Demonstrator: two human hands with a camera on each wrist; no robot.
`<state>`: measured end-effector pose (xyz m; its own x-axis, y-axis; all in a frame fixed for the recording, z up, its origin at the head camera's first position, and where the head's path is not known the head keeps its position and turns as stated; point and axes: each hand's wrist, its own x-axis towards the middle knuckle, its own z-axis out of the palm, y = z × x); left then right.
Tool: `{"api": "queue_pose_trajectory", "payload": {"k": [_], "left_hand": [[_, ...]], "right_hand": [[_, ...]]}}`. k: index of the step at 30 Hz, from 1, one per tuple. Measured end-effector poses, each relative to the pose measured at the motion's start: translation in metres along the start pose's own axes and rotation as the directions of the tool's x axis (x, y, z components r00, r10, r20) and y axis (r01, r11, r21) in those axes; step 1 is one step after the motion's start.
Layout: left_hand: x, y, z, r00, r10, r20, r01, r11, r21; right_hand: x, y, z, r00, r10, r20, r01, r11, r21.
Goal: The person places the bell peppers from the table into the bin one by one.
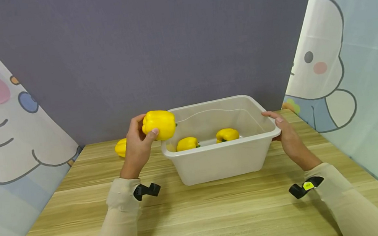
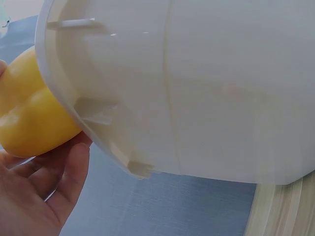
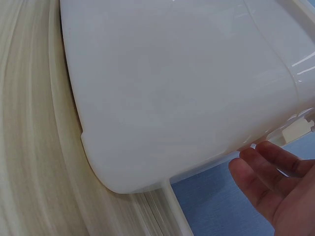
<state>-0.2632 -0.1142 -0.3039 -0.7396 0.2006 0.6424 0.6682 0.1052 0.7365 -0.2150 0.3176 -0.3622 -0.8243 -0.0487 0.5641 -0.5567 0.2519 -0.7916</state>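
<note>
A yellow bell pepper point(image 1: 160, 125) is in my left hand point(image 1: 138, 146), gripped between thumb and fingers, level with the left rim of a white plastic bin point(image 1: 221, 164). Part of that pepper point(image 2: 39, 113) is hidden behind the bin's rim in the left wrist view. Inside the bin lie two more yellow bell peppers, one on the left point(image 1: 187, 143) and one on the right point(image 1: 227, 134). My right hand point(image 1: 289, 140) holds the bin's right rim; its fingers point(image 3: 263, 172) reach under the rim against the outer wall.
Another yellow bell pepper point(image 1: 121, 148) sits on the wood-grain table point(image 1: 220, 214), partly hidden behind my left hand. A dark grey panel point(image 1: 175, 50) stands behind the bin. Cartoon-printed curtains point(image 1: 359, 57) hang at both sides.
</note>
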Motion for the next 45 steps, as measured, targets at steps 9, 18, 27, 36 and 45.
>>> {"api": "queue_pose_trajectory", "payload": {"k": [9,18,27,36,45], "left_hand": [[0.001,0.0,0.003,0.999,-0.044,0.014,0.044,0.999,0.025],[0.006,0.004,0.005,0.996,-0.085,0.02,0.082,0.989,0.121],[0.009,0.014,0.011,0.991,-0.119,0.057,0.105,0.973,0.207],[0.01,0.022,0.012,0.983,-0.166,0.076,0.145,0.962,0.23],[0.008,0.028,0.003,0.967,-0.245,0.073,0.216,0.935,0.279]], "right_hand": [[-0.001,-0.002,-0.002,1.0,0.003,0.0,-0.003,1.0,0.003],[-0.002,-0.002,-0.005,1.0,0.006,-0.001,-0.006,1.0,-0.023],[-0.003,-0.003,-0.007,1.0,0.009,-0.007,-0.01,1.0,-0.025],[-0.003,-0.006,-0.006,0.999,0.023,-0.046,-0.022,1.0,0.013],[0.001,-0.005,0.004,0.999,0.018,-0.035,-0.018,1.0,0.009]]}}
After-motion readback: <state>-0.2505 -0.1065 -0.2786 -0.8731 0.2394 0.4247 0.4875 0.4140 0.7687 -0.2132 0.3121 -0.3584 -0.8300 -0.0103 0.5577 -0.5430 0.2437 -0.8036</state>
